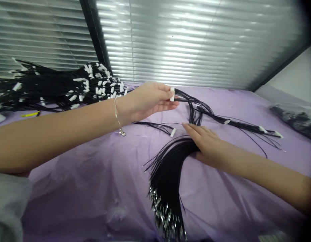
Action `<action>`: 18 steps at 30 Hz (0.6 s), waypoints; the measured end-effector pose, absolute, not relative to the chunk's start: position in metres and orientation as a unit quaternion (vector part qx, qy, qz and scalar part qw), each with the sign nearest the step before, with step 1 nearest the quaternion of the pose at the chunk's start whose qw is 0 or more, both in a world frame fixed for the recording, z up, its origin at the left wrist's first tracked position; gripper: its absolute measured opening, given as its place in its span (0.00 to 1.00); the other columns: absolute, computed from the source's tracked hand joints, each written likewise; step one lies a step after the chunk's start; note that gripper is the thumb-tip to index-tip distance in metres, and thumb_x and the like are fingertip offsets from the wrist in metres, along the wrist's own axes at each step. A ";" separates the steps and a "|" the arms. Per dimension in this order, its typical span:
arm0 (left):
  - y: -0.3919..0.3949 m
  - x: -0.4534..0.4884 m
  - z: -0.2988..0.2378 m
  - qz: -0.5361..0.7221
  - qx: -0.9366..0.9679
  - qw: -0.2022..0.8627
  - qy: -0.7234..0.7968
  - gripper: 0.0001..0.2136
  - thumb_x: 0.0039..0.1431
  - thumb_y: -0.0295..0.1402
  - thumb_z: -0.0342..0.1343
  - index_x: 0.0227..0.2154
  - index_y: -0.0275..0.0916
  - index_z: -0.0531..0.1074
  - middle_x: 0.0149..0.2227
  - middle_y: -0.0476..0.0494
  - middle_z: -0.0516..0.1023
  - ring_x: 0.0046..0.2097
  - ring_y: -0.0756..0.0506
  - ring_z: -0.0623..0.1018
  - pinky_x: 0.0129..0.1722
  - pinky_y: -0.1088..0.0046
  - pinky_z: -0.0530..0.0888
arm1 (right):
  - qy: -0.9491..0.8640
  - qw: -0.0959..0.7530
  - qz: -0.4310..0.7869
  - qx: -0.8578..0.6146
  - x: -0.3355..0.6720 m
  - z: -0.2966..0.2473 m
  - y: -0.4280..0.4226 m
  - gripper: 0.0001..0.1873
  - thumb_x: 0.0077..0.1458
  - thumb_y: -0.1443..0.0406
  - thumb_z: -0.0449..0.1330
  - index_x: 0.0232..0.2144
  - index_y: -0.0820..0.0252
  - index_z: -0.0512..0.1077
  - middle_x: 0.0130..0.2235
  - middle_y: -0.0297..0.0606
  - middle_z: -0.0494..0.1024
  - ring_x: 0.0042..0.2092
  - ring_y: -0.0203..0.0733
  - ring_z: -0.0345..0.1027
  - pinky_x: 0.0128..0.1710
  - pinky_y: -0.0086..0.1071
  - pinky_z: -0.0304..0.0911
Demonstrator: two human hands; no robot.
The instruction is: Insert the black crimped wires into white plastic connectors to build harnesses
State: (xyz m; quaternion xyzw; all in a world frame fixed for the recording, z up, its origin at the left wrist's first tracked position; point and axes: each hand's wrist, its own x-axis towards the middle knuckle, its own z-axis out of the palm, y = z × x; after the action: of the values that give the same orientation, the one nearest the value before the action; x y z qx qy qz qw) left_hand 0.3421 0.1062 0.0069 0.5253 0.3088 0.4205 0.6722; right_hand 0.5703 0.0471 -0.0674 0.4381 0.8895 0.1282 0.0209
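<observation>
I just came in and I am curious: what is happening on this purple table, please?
A person handles black cords on a purple cloth. The left hand pinches a white tag on a few cords; the right hand lies flat on a loose bundle. A pile of tagged cords lies at the back left.

The single head-worn camera looks forward and down from the person's eye position onto the wrinkled purple plastic-sheeted table [94,174], near enough that both bare forearms enter from the left and right frame edges and the left hand [147,99] and right hand [205,143] sit near frame centre. The view faces the horizontal silver slatted blinds [195,40], which fill the upper third. The small white rectangular tag [172,94] pinched by the left hand lies just above centre, and the fanned bundle of thin black metal-tipped cords [167,178] under the flat right hand lies just below it.
</observation>
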 end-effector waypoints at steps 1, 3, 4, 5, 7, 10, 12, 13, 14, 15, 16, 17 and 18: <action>0.107 0.341 0.007 0.423 0.522 0.672 0.312 0.11 0.59 0.20 0.52 0.21 0.30 0.69 0.28 0.47 0.73 0.35 0.51 0.77 0.47 0.71 0.72 | 0.880 0.009 0.158 0.447 0.569 -0.068 0.044 0.44 0.43 0.74 0.54 0.63 0.73 0.47 0.62 0.57 0.57 0.58 0.58 0.58 0.52 0.48 0.61; 0.110 0.340 0.006 0.425 0.517 0.673 0.315 0.10 0.58 0.20 0.52 0.22 0.29 0.70 0.28 0.47 0.73 0.34 0.51 0.77 0.47 0.72 0.73 | 0.864 0.000 0.206 0.459 0.566 -0.069 0.040 0.44 0.43 0.75 0.53 0.63 0.74 0.46 0.64 0.60 0.53 0.56 0.60 0.60 0.50 0.49 0.61; 0.112 0.340 0.005 0.424 0.518 0.673 0.315 0.10 0.58 0.20 0.53 0.22 0.29 0.70 0.28 0.47 0.73 0.34 0.51 0.77 0.47 0.71 0.73 | 0.861 0.005 0.208 0.465 0.564 -0.069 0.040 0.43 0.43 0.75 0.53 0.63 0.76 0.47 0.63 0.62 0.53 0.54 0.61 0.61 0.49 0.49 0.62; 0.113 0.340 0.004 0.425 0.520 0.672 0.314 0.09 0.58 0.20 0.53 0.22 0.29 0.70 0.28 0.46 0.74 0.34 0.51 0.77 0.47 0.71 0.73 | 0.860 0.013 0.197 0.470 0.562 -0.069 0.040 0.43 0.43 0.75 0.54 0.62 0.78 0.48 0.62 0.62 0.56 0.52 0.60 0.62 0.48 0.48 0.62; 0.116 0.340 0.003 0.426 0.523 0.668 0.314 0.09 0.58 0.20 0.53 0.22 0.30 0.69 0.29 0.45 0.74 0.34 0.51 0.77 0.47 0.70 0.72 | 0.863 0.020 0.160 0.479 0.561 -0.070 0.044 0.42 0.42 0.73 0.55 0.61 0.81 0.51 0.58 0.60 0.63 0.51 0.59 0.63 0.47 0.45 0.63; 0.118 0.340 0.002 0.432 0.516 0.664 0.326 0.10 0.58 0.19 0.52 0.22 0.30 0.68 0.28 0.45 0.74 0.34 0.51 0.77 0.48 0.69 0.72 | 0.866 0.020 0.137 0.481 0.563 -0.070 0.049 0.40 0.42 0.72 0.55 0.59 0.80 0.54 0.50 0.55 0.71 0.50 0.56 0.63 0.46 0.43 0.62; 0.119 0.339 0.002 0.429 0.512 0.666 0.332 0.09 0.58 0.20 0.53 0.22 0.30 0.68 0.29 0.45 0.74 0.33 0.51 0.77 0.48 0.69 0.72 | 0.866 0.023 0.127 0.484 0.566 -0.070 0.049 0.33 0.43 0.72 0.54 0.55 0.76 0.62 0.46 0.53 0.73 0.48 0.55 0.64 0.45 0.43 0.61; 0.120 0.339 0.002 0.430 0.510 0.666 0.333 0.09 0.58 0.20 0.53 0.22 0.31 0.68 0.29 0.45 0.74 0.33 0.51 0.77 0.47 0.70 0.72 | 0.867 0.027 0.120 0.484 0.567 -0.070 0.049 0.28 0.44 0.72 0.53 0.51 0.73 0.66 0.44 0.51 0.73 0.47 0.54 0.64 0.45 0.42 0.61; 0.121 0.339 0.001 0.431 0.508 0.667 0.334 0.09 0.58 0.20 0.54 0.22 0.31 0.68 0.29 0.45 0.74 0.33 0.51 0.77 0.47 0.70 0.72 | 0.868 0.032 0.113 0.482 0.568 -0.070 0.049 0.24 0.44 0.73 0.53 0.46 0.70 0.69 0.43 0.50 0.73 0.46 0.53 0.64 0.44 0.42 0.60; 0.122 0.339 0.000 0.432 0.506 0.667 0.335 0.09 0.58 0.20 0.53 0.22 0.31 0.68 0.28 0.46 0.74 0.33 0.51 0.77 0.47 0.70 0.72 | 0.870 0.038 0.106 0.480 0.569 -0.069 0.048 0.20 0.44 0.73 0.52 0.43 0.68 0.70 0.42 0.48 0.72 0.45 0.52 0.64 0.44 0.41 0.59; 0.122 0.339 0.000 0.433 0.504 0.667 0.337 0.10 0.58 0.20 0.53 0.22 0.31 0.69 0.28 0.47 0.74 0.33 0.51 0.77 0.47 0.71 0.72 | 0.872 0.044 0.100 0.477 0.569 -0.068 0.048 0.19 0.44 0.74 0.52 0.40 0.66 0.71 0.42 0.47 0.72 0.45 0.51 0.63 0.44 0.40 0.58; 0.123 0.339 -0.001 0.433 0.504 0.666 0.338 0.10 0.58 0.20 0.52 0.22 0.31 0.69 0.27 0.47 0.74 0.32 0.52 0.77 0.46 0.71 0.72 | 0.874 0.049 0.095 0.475 0.568 -0.067 0.049 0.18 0.43 0.74 0.52 0.39 0.65 0.71 0.42 0.47 0.72 0.45 0.51 0.63 0.43 0.40 0.57; 0.124 0.340 -0.002 0.433 0.504 0.667 0.338 0.10 0.58 0.19 0.52 0.21 0.31 0.69 0.26 0.48 0.74 0.32 0.52 0.77 0.46 0.71 0.72 | 0.875 0.055 0.092 0.472 0.566 -0.065 0.050 0.17 0.43 0.74 0.53 0.38 0.65 0.70 0.42 0.46 0.72 0.45 0.51 0.63 0.43 0.40 0.57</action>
State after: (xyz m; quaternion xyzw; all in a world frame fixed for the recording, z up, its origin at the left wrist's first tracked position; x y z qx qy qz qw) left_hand 0.3396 0.1243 -0.0019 0.5039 0.3385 0.4326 0.6666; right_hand 0.5663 0.0496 -0.0650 0.4721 0.8750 0.0919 0.0545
